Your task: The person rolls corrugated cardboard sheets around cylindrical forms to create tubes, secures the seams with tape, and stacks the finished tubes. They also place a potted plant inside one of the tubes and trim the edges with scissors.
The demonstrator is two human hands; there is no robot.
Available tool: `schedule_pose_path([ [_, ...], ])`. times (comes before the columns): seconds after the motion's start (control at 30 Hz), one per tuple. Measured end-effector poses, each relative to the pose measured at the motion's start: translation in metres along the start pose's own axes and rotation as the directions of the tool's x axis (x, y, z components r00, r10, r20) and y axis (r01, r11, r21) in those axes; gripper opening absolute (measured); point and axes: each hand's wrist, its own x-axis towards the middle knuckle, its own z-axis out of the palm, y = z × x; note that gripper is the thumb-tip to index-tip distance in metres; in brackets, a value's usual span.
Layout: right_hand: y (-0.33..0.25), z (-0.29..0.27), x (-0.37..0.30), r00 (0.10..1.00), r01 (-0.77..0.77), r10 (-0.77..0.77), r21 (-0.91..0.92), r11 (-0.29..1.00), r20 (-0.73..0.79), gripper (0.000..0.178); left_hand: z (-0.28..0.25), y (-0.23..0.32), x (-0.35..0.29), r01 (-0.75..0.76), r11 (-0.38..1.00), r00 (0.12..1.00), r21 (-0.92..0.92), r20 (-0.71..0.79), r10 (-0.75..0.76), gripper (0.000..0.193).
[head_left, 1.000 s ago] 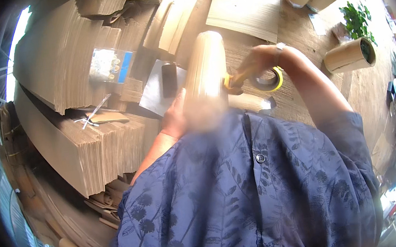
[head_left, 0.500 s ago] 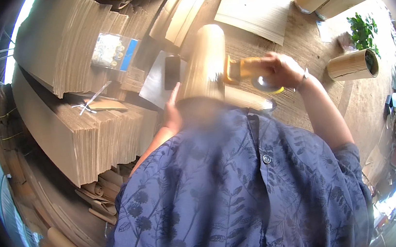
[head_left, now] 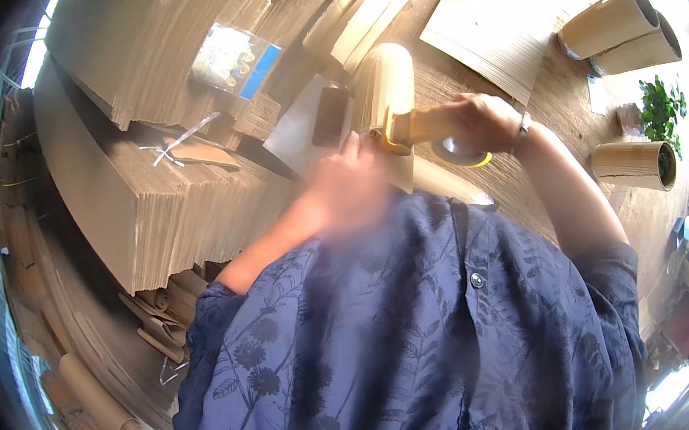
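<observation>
In front of my chest a sheet of brown cardboard is curled into a cardboard roll (head_left: 386, 76). My left hand (head_left: 345, 183) is closed over the near left side of the roll, its fingers bent to the surface; motion smears most of it. My right hand (head_left: 491, 122) grips a yellow tape dispenser (head_left: 419, 125), whose front end meets the roll's right side close to my left fingers. Below that hand shows the dispenser's roll of tape (head_left: 460, 151). A dark phone (head_left: 331, 117) lies on a pale sheet (head_left: 295, 140) left of the roll.
Tall stacks of flat cardboard (head_left: 193, 224) stand at the left, with a clear bag (head_left: 229, 58) on them. Flat sheets (head_left: 488, 20) lie on the wooden table beyond. Finished tubes (head_left: 612, 23), a shorter tube (head_left: 628, 166) and a green plant (head_left: 662, 111) are at the right.
My left hand has moved up and right over the cardboard roll, nearer the dispenser. The dispenser's front now overlaps the roll's side. The whole view has shifted slightly.
</observation>
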Motion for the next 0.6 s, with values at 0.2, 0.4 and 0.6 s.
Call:
schedule_pose_path([
  [0.2, -0.015, -0.014, -0.049, 0.965, -0.196, 0.216, -0.136, 0.971, 0.15, 0.041, -0.013, 0.007, -0.001, -0.091, 0.996, 0.993, -0.019, -0.072, 0.089, 0.064],
  [0.4, -0.028, -0.019, 0.051, 0.725, -0.274, 0.317, -0.166, 0.947, 0.611, 0.024, 0.006, 0.009, 0.012, -0.014, 1.0, 1.0, -0.01, 0.006, 0.014, 0.066],
  [0.6, 0.065, 0.017, -0.035, 0.737, -0.471, 0.603, -0.408, 0.782, 0.305, 0.032, -0.021, -0.022, 0.019, 0.035, 0.992, 0.997, -0.122, -0.07, -0.044, 0.064],
])
